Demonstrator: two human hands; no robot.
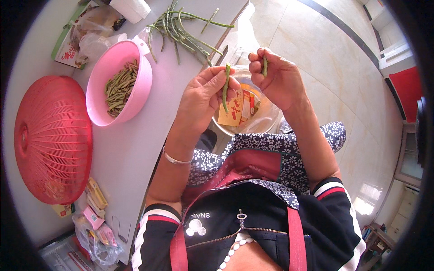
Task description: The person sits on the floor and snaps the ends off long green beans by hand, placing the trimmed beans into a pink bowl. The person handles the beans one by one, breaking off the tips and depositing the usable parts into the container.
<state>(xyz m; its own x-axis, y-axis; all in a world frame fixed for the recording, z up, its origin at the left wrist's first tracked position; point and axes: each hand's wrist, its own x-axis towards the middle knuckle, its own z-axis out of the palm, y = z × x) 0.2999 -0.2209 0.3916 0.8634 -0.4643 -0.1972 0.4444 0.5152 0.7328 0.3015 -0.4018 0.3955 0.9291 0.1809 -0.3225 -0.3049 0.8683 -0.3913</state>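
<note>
Between the thumb and fingers of my left hand (205,93) is a green long bean piece (226,89), held roughly upright. My right hand (279,76), a little apart on the right, has its fingers curled around a shorter bean piece (264,66). Below both hands stands a lined waste bin (234,133) with packaging (234,108) inside. Several whole long beans (179,32) lie in a loose bunch on the white table (135,145). To their left, a pink plastic basin (144,81) contains many broken bean pieces (120,89).
A red mesh food cover (54,139) rests on the table's left side. Wrapped snacks (95,200) and a clear plastic bag (98,240) lie near it. Behind the basin are a box (69,50), crumpled bags (98,44) and a white paper roll (130,10). Tiled floor (339,98) spreads to the right.
</note>
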